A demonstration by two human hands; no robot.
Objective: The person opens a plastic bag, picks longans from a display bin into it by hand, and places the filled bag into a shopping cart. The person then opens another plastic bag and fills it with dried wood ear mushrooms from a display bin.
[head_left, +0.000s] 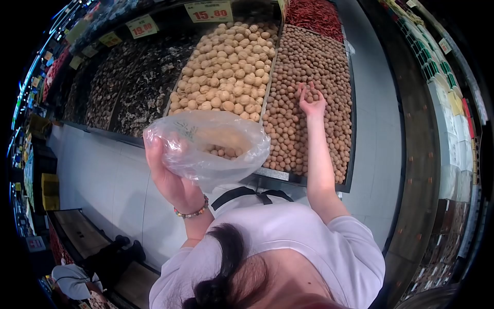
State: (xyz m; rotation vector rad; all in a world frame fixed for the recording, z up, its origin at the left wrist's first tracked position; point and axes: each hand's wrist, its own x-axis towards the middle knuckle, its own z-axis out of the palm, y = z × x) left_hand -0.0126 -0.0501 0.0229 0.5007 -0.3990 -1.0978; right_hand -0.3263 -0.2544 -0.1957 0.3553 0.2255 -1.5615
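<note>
Gripping clear plastic bag [208,167] in left hand [171,181], near walnuts [226,67]. Holding right hand [312,104] over small brown balls [288,126]; cannot tell if grasping any.

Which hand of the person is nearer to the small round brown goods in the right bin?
Right. The right hand is over the small round brown goods; the left hand is off to their left, holding the plastic bag.
</note>
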